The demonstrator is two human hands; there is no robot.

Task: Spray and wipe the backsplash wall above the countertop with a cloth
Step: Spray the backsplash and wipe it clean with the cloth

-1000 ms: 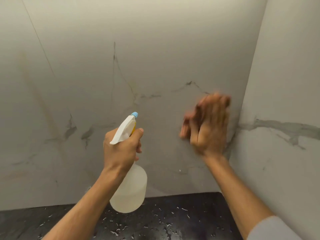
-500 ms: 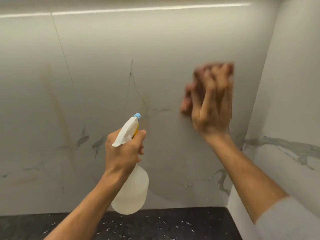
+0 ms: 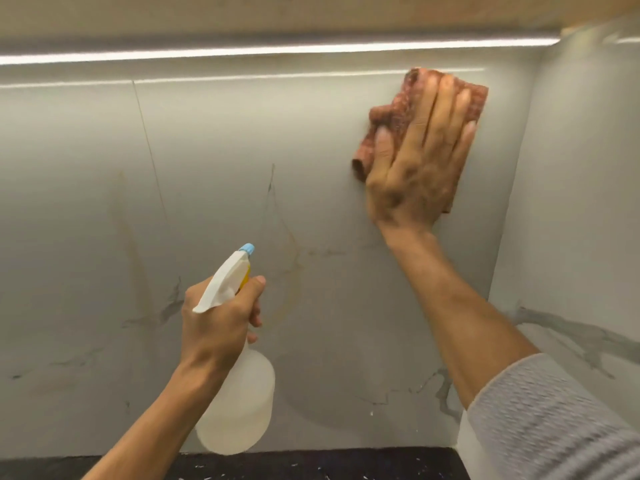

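The wall [image 3: 207, 161] is pale grey and shiny, with thin dark lines and grey, cloudy marks like marble. A faint yellow-brown streak runs down its left part. A bright strip of light shines along its top edge. It stands straight up behind the dark, speckled bench [image 3: 311, 465] and meets a side wall at a corner on the right.

The cloth [image 3: 391, 112] is reddish-brown and folded. It lies flat on the wall, high up near the light strip and close to the corner.

The bottle [image 3: 242, 403] is white and see-through, with a white spray top and a blue tip. It is tilted, its tip aimed up at the wall.
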